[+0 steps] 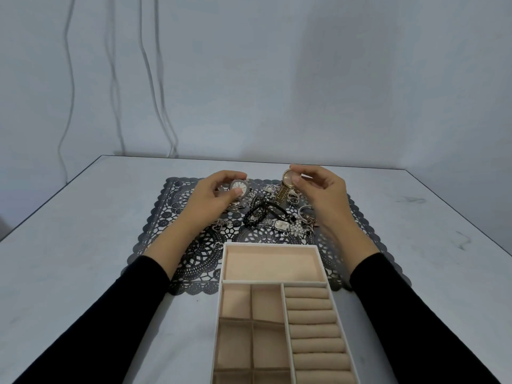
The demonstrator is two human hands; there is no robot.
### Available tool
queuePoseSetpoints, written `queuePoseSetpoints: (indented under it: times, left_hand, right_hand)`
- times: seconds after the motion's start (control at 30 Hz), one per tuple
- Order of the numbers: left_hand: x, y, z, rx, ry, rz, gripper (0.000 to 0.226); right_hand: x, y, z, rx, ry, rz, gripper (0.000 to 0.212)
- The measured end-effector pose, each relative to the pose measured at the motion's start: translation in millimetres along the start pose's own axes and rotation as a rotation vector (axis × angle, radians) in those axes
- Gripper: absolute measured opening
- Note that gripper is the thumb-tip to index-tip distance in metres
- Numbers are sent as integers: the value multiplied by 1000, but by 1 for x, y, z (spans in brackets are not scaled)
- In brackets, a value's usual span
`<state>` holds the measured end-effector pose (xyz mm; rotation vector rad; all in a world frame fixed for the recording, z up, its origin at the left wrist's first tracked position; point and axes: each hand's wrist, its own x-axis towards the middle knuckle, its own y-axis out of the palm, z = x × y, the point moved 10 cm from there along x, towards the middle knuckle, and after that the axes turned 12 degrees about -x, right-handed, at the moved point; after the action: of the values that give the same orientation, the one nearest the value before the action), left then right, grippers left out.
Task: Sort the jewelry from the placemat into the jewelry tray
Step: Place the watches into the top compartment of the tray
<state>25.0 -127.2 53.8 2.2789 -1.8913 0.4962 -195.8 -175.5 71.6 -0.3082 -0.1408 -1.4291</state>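
The tray (270,246) at the bench's front edge holds nothing yet (work hardly begun). The left hand (213,195) grips a silver watch (239,189) and the right hand (324,189) a gold watch (288,181), over the jewelry (277,220) on the placemat (194,261).

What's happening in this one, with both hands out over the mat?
A person is sorting jewelry. The left hand grips a silver white-dialled watch and the right hand pinches a gold metal-band watch, both over the black lace placemat. A tangle of bracelets, rings and another watch lies on it. The beige compartmented jewelry tray nearer the person holds nothing yet.
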Motion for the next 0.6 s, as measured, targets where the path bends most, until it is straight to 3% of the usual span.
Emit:
queuePoseSetpoints:
  times: [0.6]
  left_hand:
    - [-62, -29, -27, -148, 15, -105, 30]
  right_hand:
    - [-48, 37, 33, 73, -99, 214, 18]
